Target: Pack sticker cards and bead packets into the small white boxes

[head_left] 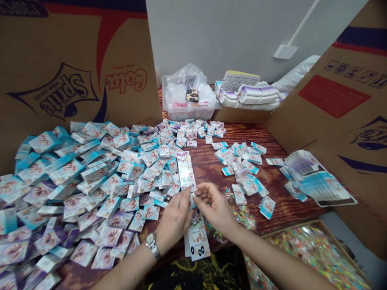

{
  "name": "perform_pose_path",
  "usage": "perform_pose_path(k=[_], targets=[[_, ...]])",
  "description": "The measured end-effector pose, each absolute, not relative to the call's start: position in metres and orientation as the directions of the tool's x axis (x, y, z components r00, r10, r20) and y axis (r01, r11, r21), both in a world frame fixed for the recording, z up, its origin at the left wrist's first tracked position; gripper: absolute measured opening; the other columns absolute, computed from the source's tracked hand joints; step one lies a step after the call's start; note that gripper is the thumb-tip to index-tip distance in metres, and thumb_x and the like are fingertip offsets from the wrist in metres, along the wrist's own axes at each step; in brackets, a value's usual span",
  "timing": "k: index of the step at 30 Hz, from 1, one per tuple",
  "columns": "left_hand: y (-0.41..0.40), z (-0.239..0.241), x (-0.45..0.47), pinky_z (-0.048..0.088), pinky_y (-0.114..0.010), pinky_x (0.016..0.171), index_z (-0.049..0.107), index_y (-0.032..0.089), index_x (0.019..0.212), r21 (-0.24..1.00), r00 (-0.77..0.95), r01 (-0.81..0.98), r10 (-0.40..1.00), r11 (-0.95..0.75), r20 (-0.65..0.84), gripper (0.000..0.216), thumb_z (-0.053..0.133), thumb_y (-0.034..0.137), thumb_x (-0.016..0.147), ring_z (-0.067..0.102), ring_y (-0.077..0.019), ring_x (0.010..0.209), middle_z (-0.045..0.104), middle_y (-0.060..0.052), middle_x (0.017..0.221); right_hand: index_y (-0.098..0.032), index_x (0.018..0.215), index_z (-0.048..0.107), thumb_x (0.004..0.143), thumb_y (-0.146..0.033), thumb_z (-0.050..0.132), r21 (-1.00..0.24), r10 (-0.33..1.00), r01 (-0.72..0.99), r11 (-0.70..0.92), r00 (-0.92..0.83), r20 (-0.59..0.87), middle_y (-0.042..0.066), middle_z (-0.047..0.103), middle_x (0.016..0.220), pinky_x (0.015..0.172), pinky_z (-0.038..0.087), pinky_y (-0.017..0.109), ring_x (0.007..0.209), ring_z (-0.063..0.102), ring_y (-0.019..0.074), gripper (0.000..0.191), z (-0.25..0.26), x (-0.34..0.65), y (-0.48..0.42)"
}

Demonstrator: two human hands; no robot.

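Observation:
My left hand, with a metal watch on its wrist, and my right hand meet over the table's front part. Between their closed fingertips is a small blue-and-white carton, mostly covered by the fingers. Long printed paper strips with small coloured pictures show beyond and below the hands: one strip extends away from me, another toward the front edge. Whether the fingers also grip a strip cannot be made out. Left of my left hand lies a large heap of small printed boxes.
Flat blue-and-white cartons lie scattered to the right, beside a stack of cartons. Small bags of colourful pieces lie near my right hand; a box of them stands below. Large cardboard walls and a plastic tub border the table.

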State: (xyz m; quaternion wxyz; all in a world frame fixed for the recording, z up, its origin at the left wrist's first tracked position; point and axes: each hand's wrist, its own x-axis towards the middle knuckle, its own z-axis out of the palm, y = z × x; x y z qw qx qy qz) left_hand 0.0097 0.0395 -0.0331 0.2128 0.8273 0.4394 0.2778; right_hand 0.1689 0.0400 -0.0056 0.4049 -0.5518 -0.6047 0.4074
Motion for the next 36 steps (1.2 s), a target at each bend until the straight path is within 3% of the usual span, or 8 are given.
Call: perform_pose_path(k=[6, 10, 16, 20, 23, 27, 31, 36], targets=[[0.038, -0.034, 0.010, 0.044, -0.043, 0.097, 0.025, 0.017, 0.140, 0.624, 0.440, 0.587, 0.850, -0.516, 0.289, 0.059, 0.045, 0.013, 0.084, 0.050, -0.0260, 0.117, 0.051, -0.016, 0.127, -0.024, 0.105, 0.055, 0.092, -0.020, 0.044, -0.726, 0.920, 0.566, 0.390, -0.276, 0.279, 0.006, 0.064, 0.094, 0.079, 0.049, 0.036, 0.091, 0.059, 0.0206, 0.017, 0.010, 0.175, 0.033], [0.037, -0.026, 0.009, 0.044, -0.042, 0.096, 0.025, 0.022, 0.139, 0.680, 0.433, 0.549, 0.861, -0.486, 0.267, 0.059, 0.047, 0.014, 0.085, 0.050, -0.0249, 0.117, 0.051, -0.013, 0.128, -0.024, 0.106, 0.057, 0.091, -0.020, 0.047, -0.637, 0.880, 0.610, 0.471, -0.375, 0.292, 0.008, 0.062, 0.099, 0.087, 0.047, 0.041, 0.102, 0.052, 0.0229, 0.018, 0.019, 0.185, 0.038], [0.039, -0.016, 0.012, 0.048, -0.037, 0.086, 0.040, 0.024, 0.124, 0.747, 0.412, 0.479, 0.869, -0.462, 0.274, 0.041, 0.050, 0.017, 0.085, 0.057, -0.0223, 0.102, 0.058, -0.010, 0.113, -0.024, 0.106, 0.055, 0.094, -0.022, 0.044, -0.820, 0.884, 0.411, 0.398, -0.410, 0.224, 0.005, 0.062, 0.102, 0.086, 0.047, 0.034, 0.099, 0.057, 0.0180, 0.016, 0.018, 0.191, 0.044], [0.039, -0.017, 0.012, 0.047, -0.036, 0.088, 0.040, 0.023, 0.123, 0.767, 0.384, 0.476, 0.887, -0.429, 0.257, 0.040, 0.051, 0.019, 0.085, 0.056, -0.0217, 0.103, 0.057, -0.010, 0.115, -0.023, 0.106, 0.055, 0.094, -0.022, 0.043, -0.864, 0.889, 0.334, 0.377, -0.394, 0.235, 0.005, 0.060, 0.105, 0.089, 0.046, 0.034, 0.101, 0.057, 0.0174, 0.017, 0.013, 0.189, 0.043], [0.038, -0.020, 0.011, 0.047, -0.036, 0.088, 0.040, 0.022, 0.124, 0.768, 0.374, 0.479, 0.890, -0.425, 0.260, 0.041, 0.052, 0.021, 0.085, 0.057, -0.0220, 0.103, 0.058, -0.010, 0.115, -0.024, 0.109, 0.054, 0.094, -0.021, 0.043, -0.854, 0.902, 0.369, 0.366, -0.367, 0.228, 0.006, 0.060, 0.105, 0.089, 0.047, 0.035, 0.101, 0.057, 0.0181, 0.019, 0.010, 0.186, 0.042], [0.036, -0.024, 0.012, 0.046, -0.039, 0.091, 0.038, 0.022, 0.125, 0.704, 0.406, 0.510, 0.860, -0.495, 0.310, 0.043, 0.049, 0.015, 0.084, 0.054, -0.0233, 0.109, 0.056, -0.011, 0.118, -0.023, 0.115, 0.051, 0.088, -0.022, 0.051, -0.828, 0.950, 0.466, 0.311, -0.179, 0.256, 0.010, 0.054, 0.113, 0.092, 0.045, 0.040, 0.109, 0.052, 0.0226, 0.027, 0.004, 0.179, 0.038], [0.036, -0.028, 0.012, 0.047, -0.040, 0.093, 0.039, 0.021, 0.125, 0.575, 0.456, 0.552, 0.796, -0.604, 0.398, 0.044, 0.047, 0.011, 0.084, 0.052, -0.0245, 0.113, 0.054, -0.013, 0.122, -0.023, 0.113, 0.050, 0.086, -0.025, 0.055, -0.931, 0.994, 0.348, 0.109, -0.012, 0.112, 0.006, 0.062, 0.098, 0.077, 0.052, 0.032, 0.088, 0.061, 0.0184, 0.028, -0.003, 0.171, 0.031], [0.037, -0.030, 0.010, 0.047, -0.040, 0.095, 0.036, 0.018, 0.129, 0.510, 0.452, 0.604, 0.790, -0.613, 0.415, 0.046, 0.046, 0.011, 0.085, 0.051, -0.0247, 0.116, 0.052, -0.015, 0.126, -0.020, 0.097, 0.063, 0.088, -0.031, 0.053, -0.978, 1.000, 0.208, 0.031, -0.005, 0.030, 0.005, 0.066, 0.093, 0.077, 0.051, 0.030, 0.087, 0.062, 0.0178, 0.017, 0.004, 0.166, 0.025]])
